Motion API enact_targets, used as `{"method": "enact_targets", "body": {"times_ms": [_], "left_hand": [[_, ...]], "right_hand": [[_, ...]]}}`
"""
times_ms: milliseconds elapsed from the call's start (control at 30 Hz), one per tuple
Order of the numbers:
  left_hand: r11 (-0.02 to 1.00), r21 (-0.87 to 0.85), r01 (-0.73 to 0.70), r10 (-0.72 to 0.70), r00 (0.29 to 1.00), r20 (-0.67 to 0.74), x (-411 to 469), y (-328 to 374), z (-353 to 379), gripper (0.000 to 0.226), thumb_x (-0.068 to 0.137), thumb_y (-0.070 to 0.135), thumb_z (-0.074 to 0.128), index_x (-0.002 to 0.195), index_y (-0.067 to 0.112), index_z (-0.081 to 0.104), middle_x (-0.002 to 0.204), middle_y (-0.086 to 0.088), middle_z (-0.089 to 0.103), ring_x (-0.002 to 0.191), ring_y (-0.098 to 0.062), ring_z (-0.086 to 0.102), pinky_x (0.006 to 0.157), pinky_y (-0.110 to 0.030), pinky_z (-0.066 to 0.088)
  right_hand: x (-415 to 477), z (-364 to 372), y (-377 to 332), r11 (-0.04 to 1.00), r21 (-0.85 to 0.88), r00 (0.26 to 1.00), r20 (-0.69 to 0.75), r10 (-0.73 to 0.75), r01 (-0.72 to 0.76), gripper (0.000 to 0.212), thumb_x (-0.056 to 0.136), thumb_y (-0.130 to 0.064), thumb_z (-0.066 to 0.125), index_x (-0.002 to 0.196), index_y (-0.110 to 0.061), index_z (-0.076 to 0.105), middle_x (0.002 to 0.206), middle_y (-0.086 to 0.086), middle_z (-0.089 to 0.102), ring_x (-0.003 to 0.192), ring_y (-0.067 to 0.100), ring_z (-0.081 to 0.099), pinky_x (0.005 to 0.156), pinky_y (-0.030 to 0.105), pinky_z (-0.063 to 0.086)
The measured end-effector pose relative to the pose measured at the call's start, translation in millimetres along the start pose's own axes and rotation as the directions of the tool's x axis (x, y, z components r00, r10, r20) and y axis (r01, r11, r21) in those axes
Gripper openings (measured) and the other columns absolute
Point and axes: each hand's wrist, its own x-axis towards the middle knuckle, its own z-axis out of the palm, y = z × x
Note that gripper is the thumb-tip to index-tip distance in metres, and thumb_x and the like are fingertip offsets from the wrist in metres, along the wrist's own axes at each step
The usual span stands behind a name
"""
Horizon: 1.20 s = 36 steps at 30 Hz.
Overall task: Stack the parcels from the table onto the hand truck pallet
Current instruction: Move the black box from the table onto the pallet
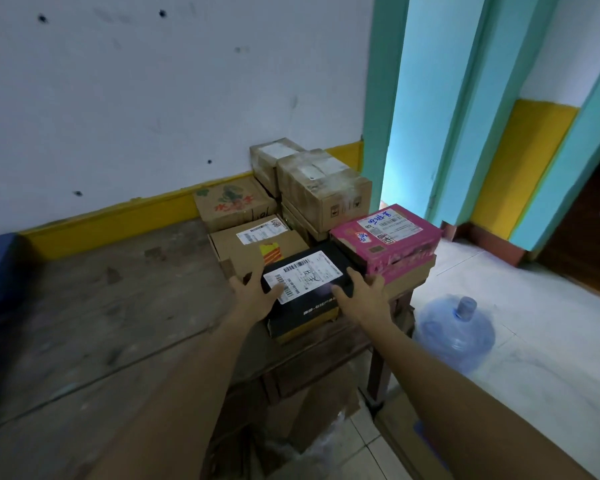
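Black box (pixel 305 289) with a white sticker on top, on the wooden counter (pixel 101 306), left hand (pixel 253 296) and right hand (pixel 364 292) fingers spread open, touching its two sides

**Dim room, bright doorway**

The room is dim and looks a bit blue. The brightest light comes through the doorway (pixel 400 140) on the right, where the blue-green frame glows. The white floor (pixel 534 341) near it is pale and bright. The table (pixel 94 306) top is dark and dull, and under the table it is darker still. The white label (pixel 303 275) on the black box has a soft shine. The water bottle (pixel 456 332) looks smeared and fuzzy. The arms at the bottom are soft and blurry. Straight lines bend near the edges, so the door frame leans. The wall (pixel 153 98) is lit evenly, with no sharp shadows
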Motion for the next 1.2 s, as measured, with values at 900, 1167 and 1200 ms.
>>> {"method": "enact_targets", "body": {"times_ms": [900, 1167, 1200], "left_hand": [[0.990, -0.129, 0.056, -0.082, 0.975, -0.207, -29, -19, -53, 0.064, 0.094, 0.036, 0.049, 0.148, 0.017, 0.021, 0.148, -0.015, 0.034, 0.133, -0.032, 0.039, 0.108, -0.043, 0.037], [0.978, -0.171, 0.122, -0.184, 0.889, -0.419, -110, -76, -128, 0.062, 0.094, 0.034, 0.051, 0.147, 0.015, 0.025, 0.148, -0.015, 0.035, 0.133, -0.030, 0.039, 0.110, -0.042, 0.034], [0.975, -0.174, 0.141, -0.205, 0.875, -0.439, -122, -87, -139, 0.062, 0.093, 0.034, 0.051, 0.147, 0.016, 0.025, 0.148, -0.014, 0.036, 0.132, -0.030, 0.039, 0.109, -0.042, 0.034]], "right_hand": [[-2, 13, -52, 0.964, 0.151, 0.970, 0.076, -0.232, 0.219, 0.064, 0.086, -0.047, 0.054, 0.143, -0.030, 0.028, 0.133, 0.011, 0.019, 0.125, 0.033, 0.020, 0.096, 0.041, 0.033], [-59, 61, -128, 0.904, 0.170, 0.893, 0.169, -0.418, 0.391, 0.068, 0.085, -0.050, 0.055, 0.144, -0.031, 0.027, 0.143, 0.014, 0.016, 0.135, 0.034, 0.016, 0.107, 0.045, 0.029], [-70, 70, -138, 0.897, 0.168, 0.878, 0.195, -0.438, 0.410, 0.068, 0.085, -0.052, 0.054, 0.144, -0.032, 0.026, 0.142, 0.014, 0.017, 0.135, 0.034, 0.014, 0.107, 0.045, 0.028]]}}
